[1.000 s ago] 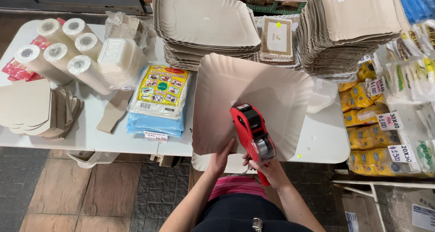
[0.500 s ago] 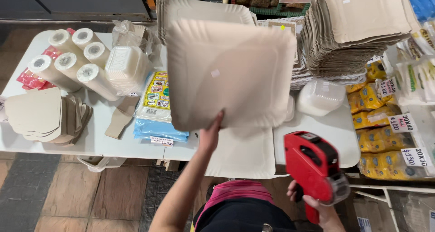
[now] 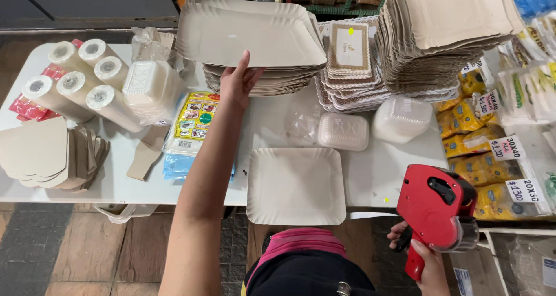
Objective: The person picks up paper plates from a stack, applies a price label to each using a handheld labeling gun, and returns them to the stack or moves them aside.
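My left hand [image 3: 238, 80] grips the near edge of a square beige cardboard tray [image 3: 249, 32], holding it on top of a stack of the same trays [image 3: 278, 82] at the back of the white table [image 3: 121, 180]. Down at the lower right, off the table's edge, my right hand [image 3: 425, 255] is closed on the handle of a red price-label gun [image 3: 437, 212]. Another single beige tray [image 3: 296, 186] lies flat at the table's front edge, between my two arms.
A taller tray stack [image 3: 446, 35] stands back right, smaller patterned trays [image 3: 347, 59] between the stacks. Clear lidded containers [image 3: 370, 125] sit mid-table. Paper rolls [image 3: 75, 82], flat cardboard shapes [image 3: 46, 154] and a napkin pack [image 3: 194, 122] lie left. Yellow bags with price tags [image 3: 492, 157] fill the right.
My left hand has carried the tray from in front of me up and back onto the stack. The label gun has dropped to the lower right, away from the tray.
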